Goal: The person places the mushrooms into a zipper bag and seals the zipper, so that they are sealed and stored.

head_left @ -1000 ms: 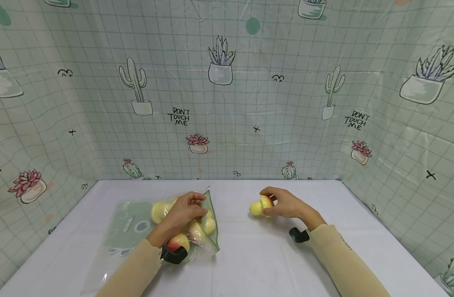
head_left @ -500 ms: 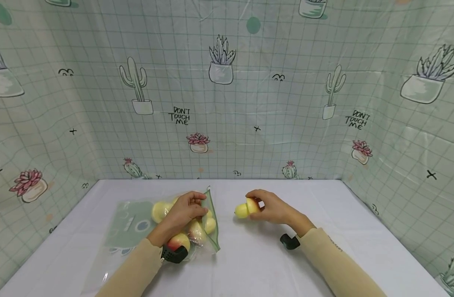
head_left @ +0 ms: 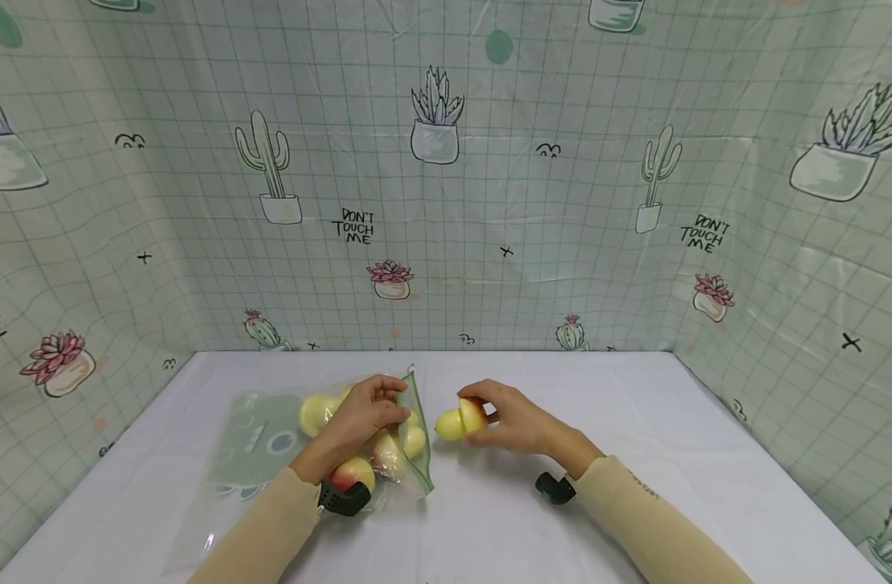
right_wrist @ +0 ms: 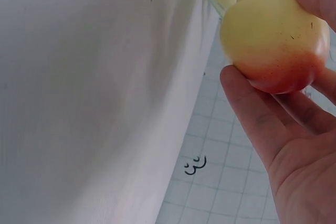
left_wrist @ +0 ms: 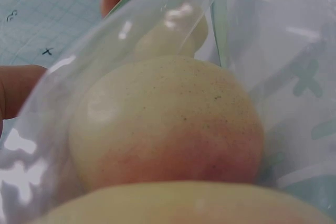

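My right hand (head_left: pixel 512 418) grips a pear-shaped fruit (head_left: pixel 472 415), yellow with a red end, just right of the bag's mouth. Its narrow yellow bulb points left, and in the right wrist view the fruit (right_wrist: pixel 275 40) sits between thumb and fingers. My left hand (head_left: pixel 358 418) lies over a clear zip bag (head_left: pixel 259 442), its curled fingers holding the bag near the green-edged mouth. Several similar yellow-red fruits (head_left: pixel 353 472) are inside, partly hidden by the hand. Up close in the left wrist view, one fruit (left_wrist: pixel 173 124) shows through the film.
A white cloth covers the table (head_left: pixel 504 527). Behind and at both sides hangs a grid-patterned curtain (head_left: pixel 461 203) with printed cacti. The bag's flat part spreads toward the table's left side.
My right hand has carried the fruit leftward, from the table's right-middle to close beside the bag's mouth. My left hand and the bag have stayed nearly still.
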Motion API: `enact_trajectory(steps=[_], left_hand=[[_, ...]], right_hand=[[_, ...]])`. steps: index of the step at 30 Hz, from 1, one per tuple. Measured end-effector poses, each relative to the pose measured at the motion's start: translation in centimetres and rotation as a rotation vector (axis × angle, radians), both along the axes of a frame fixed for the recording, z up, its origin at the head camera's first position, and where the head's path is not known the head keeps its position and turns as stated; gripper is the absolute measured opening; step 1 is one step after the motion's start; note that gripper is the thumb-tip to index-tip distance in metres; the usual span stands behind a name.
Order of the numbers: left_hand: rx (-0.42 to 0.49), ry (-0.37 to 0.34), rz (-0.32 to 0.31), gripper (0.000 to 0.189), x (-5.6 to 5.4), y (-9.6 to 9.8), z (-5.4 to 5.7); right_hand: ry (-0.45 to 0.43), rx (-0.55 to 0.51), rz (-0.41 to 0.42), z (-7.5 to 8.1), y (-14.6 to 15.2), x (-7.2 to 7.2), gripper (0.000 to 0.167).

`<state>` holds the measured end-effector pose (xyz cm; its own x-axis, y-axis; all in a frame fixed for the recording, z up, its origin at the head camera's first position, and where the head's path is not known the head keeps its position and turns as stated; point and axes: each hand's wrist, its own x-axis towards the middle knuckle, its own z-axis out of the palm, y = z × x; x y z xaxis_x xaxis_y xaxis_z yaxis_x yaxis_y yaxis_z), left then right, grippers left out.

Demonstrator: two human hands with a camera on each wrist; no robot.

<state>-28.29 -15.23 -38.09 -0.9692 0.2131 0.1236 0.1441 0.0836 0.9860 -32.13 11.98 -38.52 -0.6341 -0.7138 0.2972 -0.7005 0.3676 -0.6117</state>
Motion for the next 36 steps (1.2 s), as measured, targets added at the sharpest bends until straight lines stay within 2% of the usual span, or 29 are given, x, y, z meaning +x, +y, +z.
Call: enact_trajectory(steps=[9,29,36], left_hand=[[0.009,-0.012,0.003,0.044,-0.1,0.0,0.0],[0.017,-0.012,0.007,0.045,-0.1,0.1,0.1],[0.000,-0.013,0.014,0.045,-0.2,0.1,0.2]], right_hand=[[-0.014,-0.001,0.012,0.1,-0.7,0.4,0.056],[-0.011,-0.015,0.033,0.0,-1.5,0.3,0.057],[-0.031,0.001,0.086,-0.2,-2.4,0.4,0.061]])
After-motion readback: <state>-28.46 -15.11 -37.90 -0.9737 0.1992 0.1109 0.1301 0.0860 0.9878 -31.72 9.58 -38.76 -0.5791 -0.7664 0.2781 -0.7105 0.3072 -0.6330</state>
